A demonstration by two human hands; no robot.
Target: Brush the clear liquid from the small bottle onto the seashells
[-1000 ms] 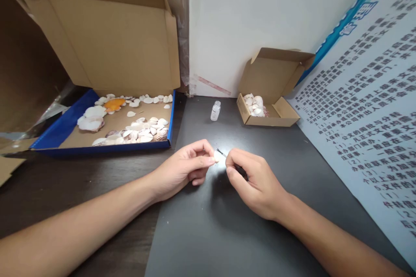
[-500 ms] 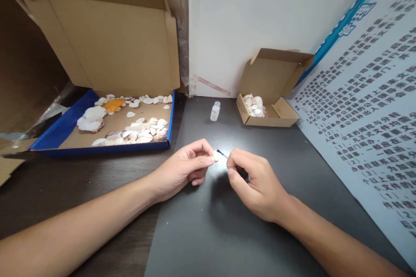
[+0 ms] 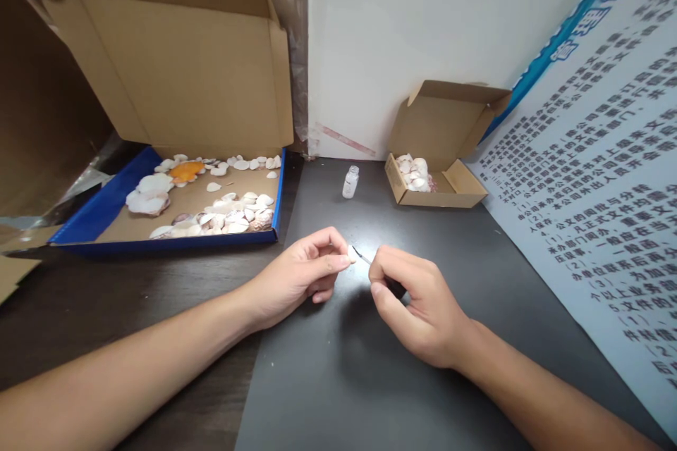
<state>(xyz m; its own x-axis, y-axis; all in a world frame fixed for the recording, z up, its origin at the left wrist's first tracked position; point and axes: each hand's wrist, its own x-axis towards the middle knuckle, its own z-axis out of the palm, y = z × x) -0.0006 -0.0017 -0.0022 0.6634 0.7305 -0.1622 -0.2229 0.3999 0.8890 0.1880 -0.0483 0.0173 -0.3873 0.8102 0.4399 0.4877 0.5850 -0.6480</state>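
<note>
Between thumb and index finger, my left hand [image 3: 316, 264] pinches a small white shell [image 3: 352, 254] above the dark mat. My right hand [image 3: 417, 299] is closed round the dark cap of a small brush [image 3: 362, 256], whose thin stem and dark tip point left at the shell. The tip is at the shell's edge; whether it touches I cannot tell. Beyond both hands, a small clear bottle [image 3: 350, 183] with whitish contents stands upright and uncapped on the mat.
At the left, a blue-edged cardboard box [image 3: 174, 246] lies open with several shells and an orange scallop shell [image 3: 186, 171]. A smaller open cardboard box [image 3: 444, 199] at the back right holds white shells. A white wall [image 3: 402, 28] and a printed sheet [image 3: 592, 211] border the mat [image 3: 312, 387].
The brush tip has moved slightly down and left, closer to the shell, and my right hand has shifted down a little. My left hand stays almost still.
</note>
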